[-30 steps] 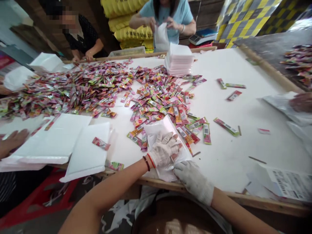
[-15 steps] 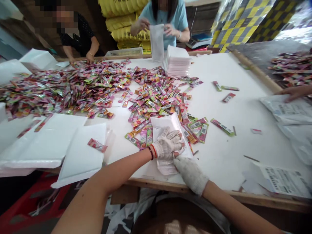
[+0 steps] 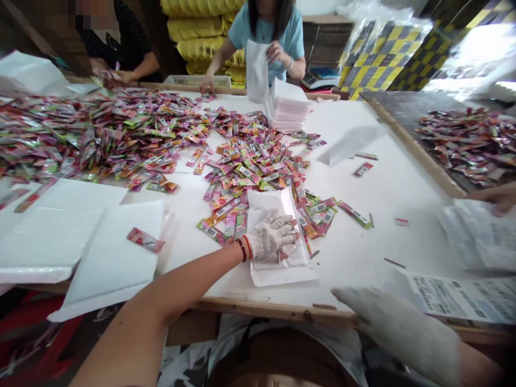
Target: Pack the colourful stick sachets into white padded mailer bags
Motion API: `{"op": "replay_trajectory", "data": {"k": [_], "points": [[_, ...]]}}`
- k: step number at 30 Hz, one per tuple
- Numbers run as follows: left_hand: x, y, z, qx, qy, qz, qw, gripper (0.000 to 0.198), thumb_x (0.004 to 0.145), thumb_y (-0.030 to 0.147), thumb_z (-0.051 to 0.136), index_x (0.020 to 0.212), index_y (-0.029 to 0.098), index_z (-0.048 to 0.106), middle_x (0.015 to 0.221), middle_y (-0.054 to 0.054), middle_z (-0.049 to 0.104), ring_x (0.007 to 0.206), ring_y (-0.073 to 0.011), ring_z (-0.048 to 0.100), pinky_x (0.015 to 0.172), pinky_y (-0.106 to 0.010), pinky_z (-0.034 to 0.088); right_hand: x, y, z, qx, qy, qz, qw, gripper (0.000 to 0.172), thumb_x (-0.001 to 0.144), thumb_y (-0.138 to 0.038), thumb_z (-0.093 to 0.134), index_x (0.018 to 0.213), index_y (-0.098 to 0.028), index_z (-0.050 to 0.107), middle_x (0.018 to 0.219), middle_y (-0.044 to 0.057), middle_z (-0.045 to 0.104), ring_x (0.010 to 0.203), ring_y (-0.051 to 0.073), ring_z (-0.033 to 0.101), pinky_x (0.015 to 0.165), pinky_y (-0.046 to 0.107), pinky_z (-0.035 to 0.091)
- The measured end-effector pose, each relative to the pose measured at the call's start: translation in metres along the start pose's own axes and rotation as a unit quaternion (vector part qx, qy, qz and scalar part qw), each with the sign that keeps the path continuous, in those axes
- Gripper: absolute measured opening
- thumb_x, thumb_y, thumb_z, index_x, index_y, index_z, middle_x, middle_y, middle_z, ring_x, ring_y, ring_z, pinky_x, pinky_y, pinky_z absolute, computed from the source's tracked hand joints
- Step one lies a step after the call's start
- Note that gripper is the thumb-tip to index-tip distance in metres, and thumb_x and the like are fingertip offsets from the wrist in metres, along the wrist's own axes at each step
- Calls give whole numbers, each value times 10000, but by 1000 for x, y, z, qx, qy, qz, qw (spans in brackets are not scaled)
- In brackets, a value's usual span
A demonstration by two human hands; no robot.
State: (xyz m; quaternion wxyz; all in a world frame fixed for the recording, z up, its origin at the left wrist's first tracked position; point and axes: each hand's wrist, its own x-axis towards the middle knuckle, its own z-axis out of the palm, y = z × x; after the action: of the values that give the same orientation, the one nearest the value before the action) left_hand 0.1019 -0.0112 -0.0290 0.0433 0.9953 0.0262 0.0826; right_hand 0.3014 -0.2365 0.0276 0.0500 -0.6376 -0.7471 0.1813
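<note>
My left hand (image 3: pixel 271 239), in a white knitted glove with bare fingertips, lies flat with fingers stretched on a white padded envelope (image 3: pixel 284 274). The envelope rests near the table's front edge. My right hand (image 3: pixel 397 330), also gloved, is over the front edge, apart from the envelope. Motion smears its fingers, so their state is unclear. Just beyond it lies a sheet of printed labels (image 3: pixel 455 295). A loose pile of small printed sachets (image 3: pixel 258 161) spreads behind the envelope.
More white envelopes (image 3: pixel 108 258) lie at left, one bearing a sachet (image 3: pixel 145 240). A stack of envelopes (image 3: pixel 287 105) stands at the back. A blurred white envelope (image 3: pixel 349 144) is right of it. Two people work across the table; another person's hand (image 3: pixel 502 198) is on labelled packets at right.
My right hand has left the envelope and moved right. My left hand stays on it. The blurred envelope has appeared at the back right. One person opposite has lowered a hand to the sachets.
</note>
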Motion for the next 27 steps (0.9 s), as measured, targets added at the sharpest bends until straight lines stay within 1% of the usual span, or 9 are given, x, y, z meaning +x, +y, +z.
{"op": "replay_trajectory", "data": {"k": [3, 5, 7, 10, 13, 20, 22, 24, 27], "points": [[-17, 29, -9, -6, -3, -86, 996, 400, 881, 425, 429, 1169, 176, 552, 1280, -128, 505, 1140, -277, 457, 975, -459, 319, 47, -1, 16, -49, -34, -144, 988, 478, 737, -82, 480, 1204, -121, 576, 1251, 163, 589, 1140, 285, 544, 965, 473, 417], [-37, 50, -15, -36, -31, -146, 988, 401, 821, 504, 513, 1031, 168, 576, 1113, -111, 563, 989, -260, 510, 882, -422, 387, 68, 4, 26, -35, -34, -203, 978, 358, 797, -67, 428, 1093, -117, 623, 1231, 176, 596, 1143, 270, 543, 960, 468, 421], [-60, 64, -19, -81, -48, -187, 978, 393, 744, 510, 615, 937, 172, 566, 1026, -88, 569, 954, -253, 508, 843, -394, 413, 78, 13, 33, 11, -3, -209, 978, 329, 841, -69, 367, 1034, -125, 627, 1175, 174, 624, 1088, 239, 574, 923, 421, 449], [-83, 67, -19, -160, -7, -260, 952, 103, 822, 267, 546, 876, 179, 553, 964, -66, 583, 938, -206, 524, 828, -325, 423, 84, 25, 34, 105, 42, -114, 987, 268, 892, -166, 347, 996, -159, 594, 975, 117, 674, 884, 195, 625, 794, 332, 492], [-85, 55, -17, -251, 54, -366, 895, 132, 883, 206, 423, 899, 186, 553, 850, -36, 599, 803, -157, 552, 738, -266, 424, 99, 28, 34, 160, 65, 3, 985, 228, 907, -280, 335, 816, -202, 528, 723, 39, 611, 655, 164, 576, 615, 273, 459], [-52, 28, -10, -250, 146, -538, 792, 119, 782, 223, 556, 678, 169, 533, 752, -14, 544, 758, -151, 505, 728, -273, 395, 147, 22, 41, 176, 94, 204, 958, 88, 818, -260, 436, 843, -209, 503, 682, 20, 547, 678, 183, 549, 618, 278, 392], [-50, 29, -14, -310, 191, -586, 723, 141, 707, 205, 635, 826, 172, 566, 802, -12, 563, 765, -147, 516, 730, -273, 410, 151, 19, 35, 237, 99, 243, 935, 153, 760, -230, 518, 909, -201, 503, 661, -7, 525, 638, 158, 528, 590, 258, 386], [-52, 34, -23, -467, 209, -598, 617, 407, 666, 209, 676, 1048, 182, 538, 851, -19, 595, 742, -141, 542, 697, -267, 436, 147, 14, 24, 343, 63, 266, 899, 246, 730, -266, 583, 949, -201, 493, 617, -46, 478, 532, 118, 463, 498, 231, 348], [-58, 48, -37, -725, 198, -485, 446, 546, 654, 277, 707, 1150, 153, 518, 913, -65, 631, 738, -155, 589, 669, -271, 472, 133, 4, 3, 510, -88, 250, 819, 291, 744, -458, 608, 832, -205, 496, 515, -87, 369, 395, 58, 272, 385, 203, 206]]}}
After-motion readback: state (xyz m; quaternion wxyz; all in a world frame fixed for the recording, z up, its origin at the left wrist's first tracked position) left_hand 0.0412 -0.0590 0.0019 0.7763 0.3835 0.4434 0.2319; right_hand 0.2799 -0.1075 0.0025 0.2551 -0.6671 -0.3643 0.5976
